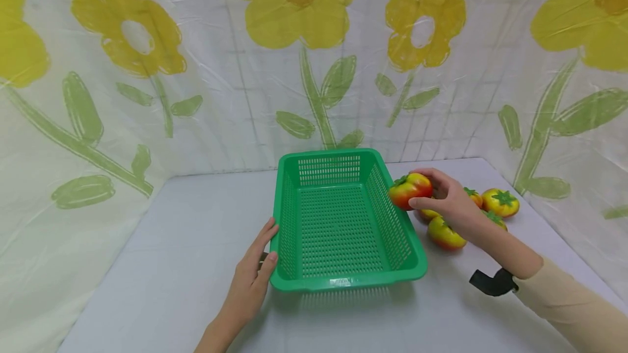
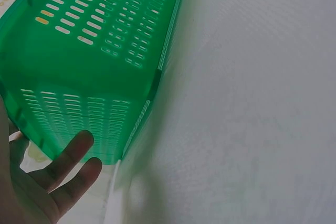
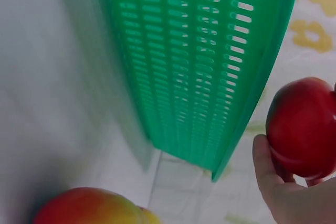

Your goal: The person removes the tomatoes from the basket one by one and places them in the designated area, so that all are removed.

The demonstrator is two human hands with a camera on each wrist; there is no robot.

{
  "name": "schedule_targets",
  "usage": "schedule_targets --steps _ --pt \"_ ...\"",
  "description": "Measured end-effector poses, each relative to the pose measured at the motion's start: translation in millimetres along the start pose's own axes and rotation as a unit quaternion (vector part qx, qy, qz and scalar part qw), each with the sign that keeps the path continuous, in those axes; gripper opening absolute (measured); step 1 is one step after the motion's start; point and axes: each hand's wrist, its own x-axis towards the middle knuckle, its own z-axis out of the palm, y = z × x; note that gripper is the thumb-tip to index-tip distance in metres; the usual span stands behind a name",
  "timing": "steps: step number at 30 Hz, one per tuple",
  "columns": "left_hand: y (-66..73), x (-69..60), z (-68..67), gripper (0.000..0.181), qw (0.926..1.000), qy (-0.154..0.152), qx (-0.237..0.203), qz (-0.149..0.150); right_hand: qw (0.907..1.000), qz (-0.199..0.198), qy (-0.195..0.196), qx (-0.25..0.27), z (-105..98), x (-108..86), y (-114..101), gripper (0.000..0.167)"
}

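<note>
My right hand point(image 1: 453, 200) holds a red and yellow tomato point(image 1: 411, 190) with a green leafy top, thumb on the near side and fingers on the far side. The tomato is at the right rim of a green plastic basket point(image 1: 350, 282), above table height. In the right wrist view the tomato point(image 3: 302, 129) shows its red underside, beside the perforated wall. My left hand point(image 1: 252, 274) touches the basket's left rim with its fingertips and thumb. Fairly straight, spread fingers point(image 2: 73, 156) show outside the basket wall in the left wrist view. The basket floor is bare.
Several more tomatoes lie right of the basket, among them a yellow-red one point(image 1: 446, 234) under my right forearm and another point(image 1: 500, 202) farther right. A white cloth covers the table point(image 1: 196, 244). A curtain with yellow flowers point(image 1: 221, 97) stands behind.
</note>
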Motion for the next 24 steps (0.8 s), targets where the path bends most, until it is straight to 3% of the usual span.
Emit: schedule_targets --steps 14,20,24 --pt "-2.7 -0.3 1.4 0.05 1.0 0.0 0.002 0.004 0.9992 -0.013 0.038 0.001 -17 -22.3 8 0.05" --pt "-4.3 -0.9 3.1 0.049 1.0 -0.004 -0.004 0.001 0.9952 -0.012 0.071 -0.067 -28 -37.3 14 0.049" --pt "-4.1 -1.1 1.8 0.049 1.0 0.003 0.0 0.0 0.9929 -0.004 0.086 -0.081 -33 -43.0 17 0.05"
